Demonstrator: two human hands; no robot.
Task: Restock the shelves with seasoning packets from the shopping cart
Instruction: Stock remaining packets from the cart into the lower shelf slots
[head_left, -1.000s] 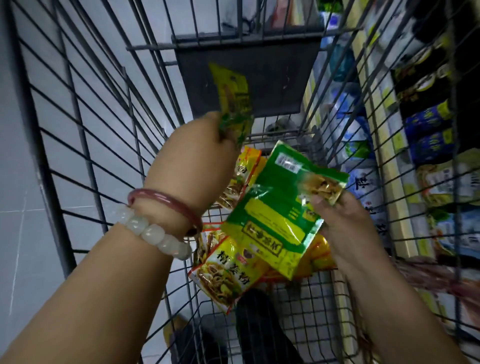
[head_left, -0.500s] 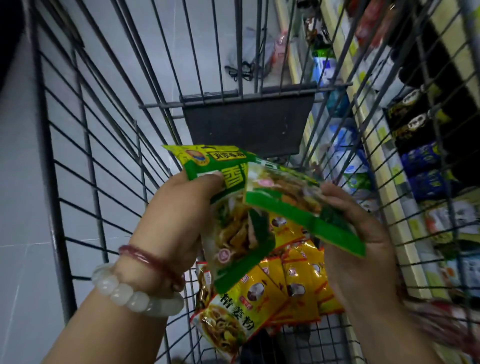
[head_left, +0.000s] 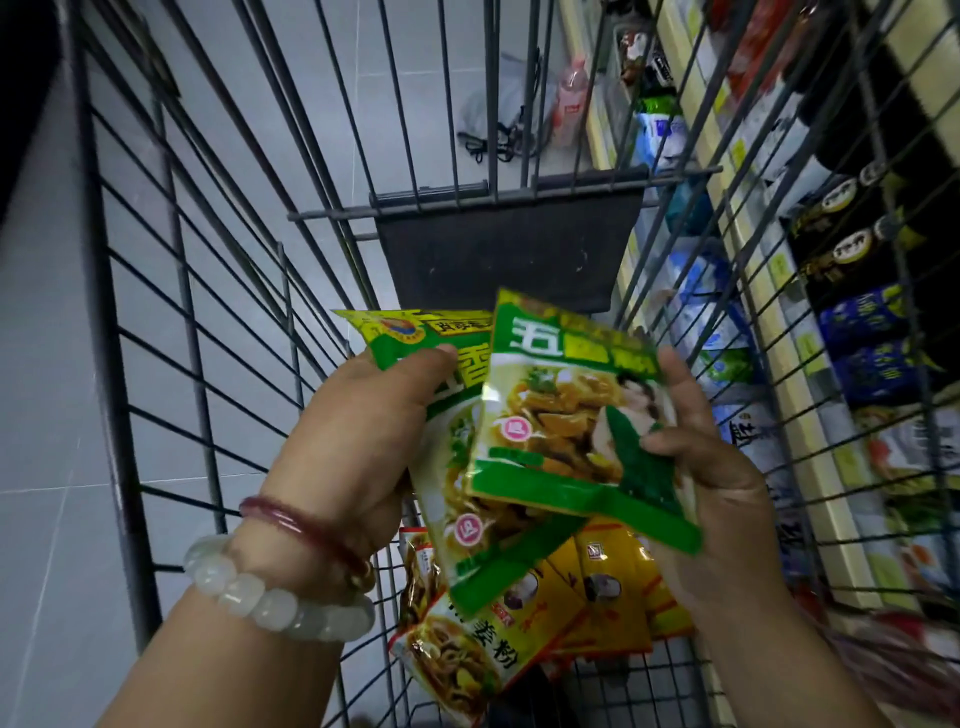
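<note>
Floor (head_left: 218, 156): pale grey tiles with thin joints, dully lit.
Light: dim and cool, with no strong shadows.
Far floor: a clear plastic bag (head_left: 501, 122) with black cords lies by a pink-capped bottle (head_left: 570, 98).
Left edge: a dark surface (head_left: 21, 104) fills the top corner.
Bottom right: a blurred reddish shape (head_left: 893, 660), too smeared to identify.

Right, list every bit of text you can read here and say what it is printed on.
"五": right-hand green seasoning packet; the characters after it are blurred.
"香": left-hand green seasoning packet, partly covered.
"麦粉": yellow seasoning packet in the wire shopping cart; its first character is hidden.
Logo banner on the left-hand packet, pink round stamps, and shelf goods: too blurred to read.
</note>
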